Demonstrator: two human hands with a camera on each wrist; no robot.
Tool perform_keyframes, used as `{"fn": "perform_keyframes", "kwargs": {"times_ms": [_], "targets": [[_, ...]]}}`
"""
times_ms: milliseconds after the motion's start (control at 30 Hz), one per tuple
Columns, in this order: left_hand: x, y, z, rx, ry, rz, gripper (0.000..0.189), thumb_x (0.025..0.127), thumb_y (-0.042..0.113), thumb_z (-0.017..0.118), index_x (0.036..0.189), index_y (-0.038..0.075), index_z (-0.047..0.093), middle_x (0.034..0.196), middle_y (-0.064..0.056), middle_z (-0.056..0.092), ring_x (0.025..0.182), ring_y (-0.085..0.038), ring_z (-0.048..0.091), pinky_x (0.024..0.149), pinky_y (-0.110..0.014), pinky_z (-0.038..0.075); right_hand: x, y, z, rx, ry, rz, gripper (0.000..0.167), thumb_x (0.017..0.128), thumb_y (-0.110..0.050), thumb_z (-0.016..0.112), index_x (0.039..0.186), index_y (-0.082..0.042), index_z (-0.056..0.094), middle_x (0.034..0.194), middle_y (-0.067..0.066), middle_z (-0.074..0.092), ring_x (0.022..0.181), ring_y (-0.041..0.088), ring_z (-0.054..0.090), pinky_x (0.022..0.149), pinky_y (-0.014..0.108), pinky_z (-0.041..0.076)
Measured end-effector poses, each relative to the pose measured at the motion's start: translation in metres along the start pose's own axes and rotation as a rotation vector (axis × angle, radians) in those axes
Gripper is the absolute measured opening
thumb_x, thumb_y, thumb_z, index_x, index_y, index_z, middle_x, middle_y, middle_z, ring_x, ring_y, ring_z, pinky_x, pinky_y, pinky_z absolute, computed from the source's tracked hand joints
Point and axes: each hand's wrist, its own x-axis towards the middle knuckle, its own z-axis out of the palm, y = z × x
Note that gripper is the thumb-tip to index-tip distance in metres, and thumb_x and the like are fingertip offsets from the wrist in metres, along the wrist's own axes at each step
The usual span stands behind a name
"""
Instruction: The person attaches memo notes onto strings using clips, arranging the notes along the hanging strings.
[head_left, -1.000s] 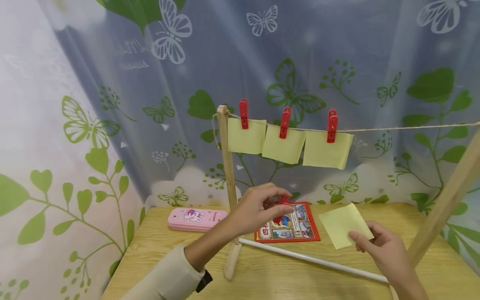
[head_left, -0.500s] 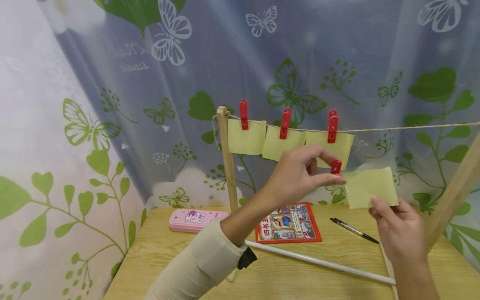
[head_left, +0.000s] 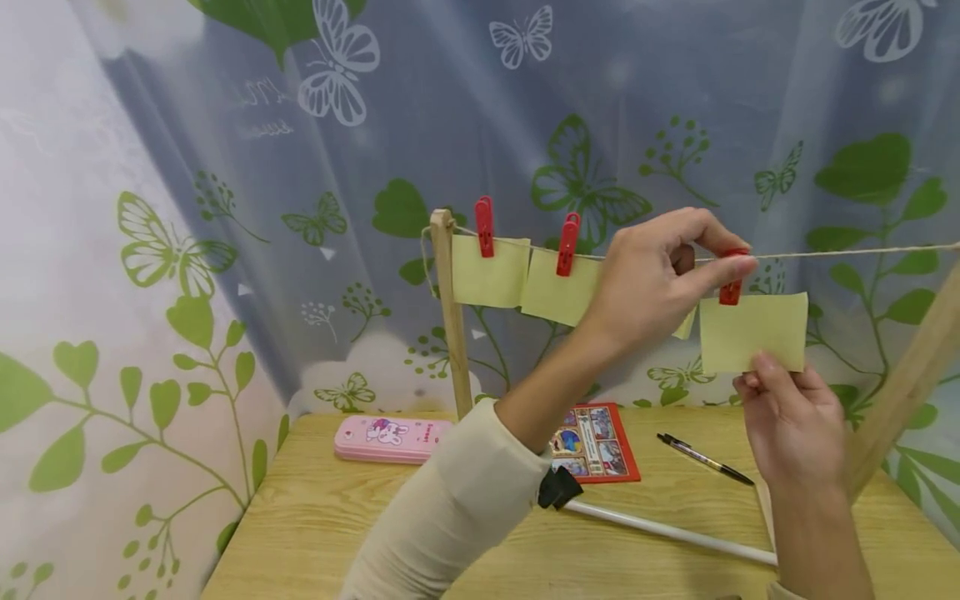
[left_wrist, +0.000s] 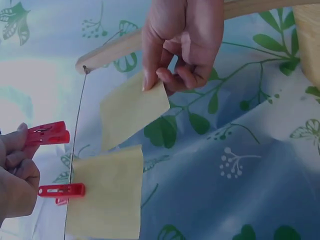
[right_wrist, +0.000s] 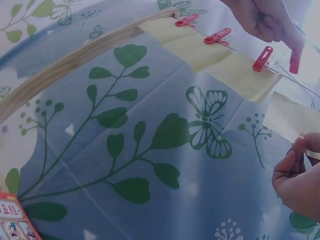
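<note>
My left hand [head_left: 660,271] pinches a red clothespin [head_left: 730,292] beside the string [head_left: 847,252]. Just below, my right hand [head_left: 795,425] holds a yellow paper square [head_left: 753,333] by its lower edge, between thumb and fingers. The left wrist view shows the held clothespin [left_wrist: 47,134] to one side of the string and the held paper [left_wrist: 135,107] apart from it. Further left, yellow papers [head_left: 491,279] hang from the string under red clothespins [head_left: 567,246]. My left hand hides most of the third one in the head view; its clothespin [right_wrist: 262,59] shows in the right wrist view.
Wooden posts stand at left [head_left: 455,333] and right [head_left: 907,383], with a white rod [head_left: 675,533] low between them. On the wooden table [head_left: 300,533] lie a pink pencil case [head_left: 390,440], a red-bordered book [head_left: 607,450] partly behind my sleeve, and a black pen [head_left: 705,458].
My left hand has carried the clothespin up and right from above the book to the string. My right hand has raised and turned the paper, uncovering the pen.
</note>
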Motion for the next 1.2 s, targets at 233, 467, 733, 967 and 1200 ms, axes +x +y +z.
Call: {"fn": "perform_keyframes", "kwargs": {"times_ms": [233,467,733,967,1200], "targets": [[0.012,0.009,0.007,0.021,0.07,0.009,0.012,0.087,0.023,0.068,0.094,0.013,0.069,0.088,0.005,0.068,0.05,-0.007,0.042,0.048,-0.014,0.034,0.006,-0.002,0.006,0.043,0.011,-0.005,0.027,0.094,0.014,0.037,0.086,0.011,0.062,0.083,0.017,0.066,0.071,0.024,0.059,0.069,0.03,0.05],[0.022,0.01,0.016,0.056,0.128,-0.012,0.011,0.088,0.024,0.067,0.092,0.014,0.069,0.086,0.006,0.068,0.05,-0.003,0.045,0.048,-0.013,0.036,0.008,-0.003,0.011,0.03,0.06,-0.014,0.024,0.093,0.014,0.04,0.086,0.011,0.062,0.081,0.016,0.065,0.07,0.023,0.057,0.067,0.03,0.048],[0.025,0.012,0.023,0.076,0.145,-0.09,0.011,0.089,0.026,0.065,0.093,0.016,0.07,0.087,0.008,0.068,0.054,0.0,0.048,0.051,-0.013,0.04,0.01,-0.004,0.014,0.071,0.082,-0.026,0.024,0.092,0.016,0.041,0.092,0.014,0.065,0.08,0.017,0.063,0.068,0.024,0.059,0.067,0.031,0.05],[0.025,0.012,0.026,0.095,0.162,-0.119,0.011,0.089,0.026,0.065,0.092,0.018,0.07,0.085,0.009,0.067,0.055,0.001,0.048,0.052,-0.012,0.04,0.01,-0.004,0.017,0.058,0.06,-0.029,0.024,0.092,0.015,0.041,0.096,0.014,0.065,0.082,0.017,0.062,0.071,0.023,0.058,0.069,0.03,0.051],[0.024,0.008,0.032,0.101,0.139,-0.159,0.01,0.089,0.027,0.067,0.091,0.018,0.07,0.081,0.01,0.067,0.058,0.006,0.052,0.054,-0.009,0.04,0.012,-0.003,0.019,0.032,0.075,-0.032,0.021,0.092,0.013,0.044,0.098,0.013,0.064,0.085,0.015,0.061,0.072,0.022,0.059,0.069,0.029,0.051]]}}
